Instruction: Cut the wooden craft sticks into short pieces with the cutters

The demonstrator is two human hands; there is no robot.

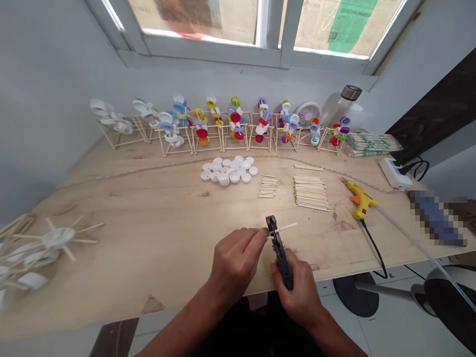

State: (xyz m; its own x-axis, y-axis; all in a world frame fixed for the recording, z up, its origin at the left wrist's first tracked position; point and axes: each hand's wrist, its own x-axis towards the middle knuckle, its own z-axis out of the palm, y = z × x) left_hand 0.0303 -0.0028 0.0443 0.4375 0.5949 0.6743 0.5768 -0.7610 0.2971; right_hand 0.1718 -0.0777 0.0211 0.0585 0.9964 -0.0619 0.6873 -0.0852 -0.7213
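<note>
My right hand (299, 292) is wrapped round a black plier-like hand tool (283, 263), its head pointing away from me. A thin wooden stick (288, 227) crosses the tool's jaws and sticks out to the right. Pinched in my left hand (236, 260) is the stick's near end, just left of the jaws; a second short pale piece shows below it. Beyond my hands lie a stack of short sticks (268, 187) and a stack of longer sticks (310, 192). White bottle caps (223, 178) are heaped to their left.
A yellow glue gun (360, 199) lies on the right, its cord hanging over the table edge. Stick frames with coloured caps (235, 130) line the back. Caps with radiating sticks (58, 238) lie far left. A power strip (394, 173) and a bottle (342, 106) stand right.
</note>
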